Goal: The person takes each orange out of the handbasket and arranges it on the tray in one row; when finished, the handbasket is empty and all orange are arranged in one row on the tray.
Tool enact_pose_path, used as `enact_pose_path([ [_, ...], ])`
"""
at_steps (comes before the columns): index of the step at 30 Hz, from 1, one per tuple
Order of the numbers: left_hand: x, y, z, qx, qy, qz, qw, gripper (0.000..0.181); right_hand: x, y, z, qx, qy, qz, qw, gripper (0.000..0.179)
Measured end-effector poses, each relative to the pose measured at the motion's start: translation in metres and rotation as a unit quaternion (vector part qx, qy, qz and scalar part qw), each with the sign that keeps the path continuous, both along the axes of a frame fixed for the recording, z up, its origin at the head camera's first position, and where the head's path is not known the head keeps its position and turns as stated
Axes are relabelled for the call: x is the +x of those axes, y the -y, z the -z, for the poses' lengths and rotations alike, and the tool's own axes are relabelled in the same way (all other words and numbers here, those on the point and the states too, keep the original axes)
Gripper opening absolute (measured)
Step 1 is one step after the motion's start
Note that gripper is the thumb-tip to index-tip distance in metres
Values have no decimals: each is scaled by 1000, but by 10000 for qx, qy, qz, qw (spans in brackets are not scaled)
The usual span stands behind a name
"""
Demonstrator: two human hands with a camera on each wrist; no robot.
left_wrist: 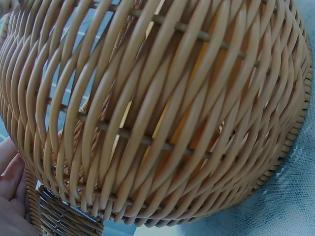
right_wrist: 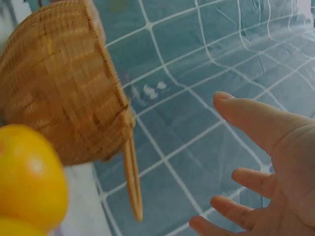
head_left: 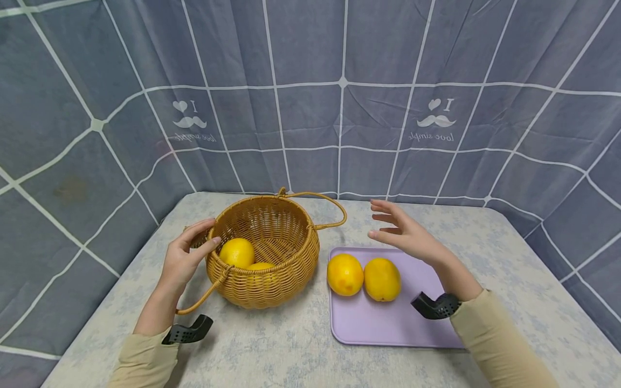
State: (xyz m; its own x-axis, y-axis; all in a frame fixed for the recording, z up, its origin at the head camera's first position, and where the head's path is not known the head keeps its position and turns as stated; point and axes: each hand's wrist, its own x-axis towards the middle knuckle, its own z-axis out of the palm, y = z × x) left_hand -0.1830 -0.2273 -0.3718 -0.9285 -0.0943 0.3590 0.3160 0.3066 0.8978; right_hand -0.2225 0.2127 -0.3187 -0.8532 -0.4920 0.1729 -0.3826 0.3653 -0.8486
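A round wicker basket (head_left: 269, 285) stands tilted toward the viewer at the left of the table. My left hand (head_left: 181, 258) holds its left rim, thumb at the inner edge; some fingertips are hidden. In the left wrist view the basket's woven wall (left_wrist: 147, 113) fills most of the picture. Inside lie a yellow, rounded citrus-like fruit (head_left: 237, 252) and a second one (head_left: 261, 266), mostly hidden by the rim. Two similar yellow fruits, a left one (head_left: 345, 275) and a right one (head_left: 382, 279), touch on a lilac tray (head_left: 393, 328). Above the tray's back edge, my right hand (head_left: 405, 229) hovers with fingers spread, holding nothing.
One loop handle (head_left: 335, 207) of the basket sticks out right, the other (head_left: 201, 302) toward the front left. A patterned cloth covers the table (head_left: 271, 350). Behind it hangs a grey-blue checked curtain (head_left: 310, 118).
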Motion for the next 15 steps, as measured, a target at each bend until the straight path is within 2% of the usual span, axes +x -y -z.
enact_pose_path([
  [8,1,0,-1,-20,11,7,10000,47,-11,37,-33,-210,43,-266,9994,62],
  [15,1,0,-1,-12,-10,9,10000,46,-21,72,-49,-439,174,-387,9981,59],
])
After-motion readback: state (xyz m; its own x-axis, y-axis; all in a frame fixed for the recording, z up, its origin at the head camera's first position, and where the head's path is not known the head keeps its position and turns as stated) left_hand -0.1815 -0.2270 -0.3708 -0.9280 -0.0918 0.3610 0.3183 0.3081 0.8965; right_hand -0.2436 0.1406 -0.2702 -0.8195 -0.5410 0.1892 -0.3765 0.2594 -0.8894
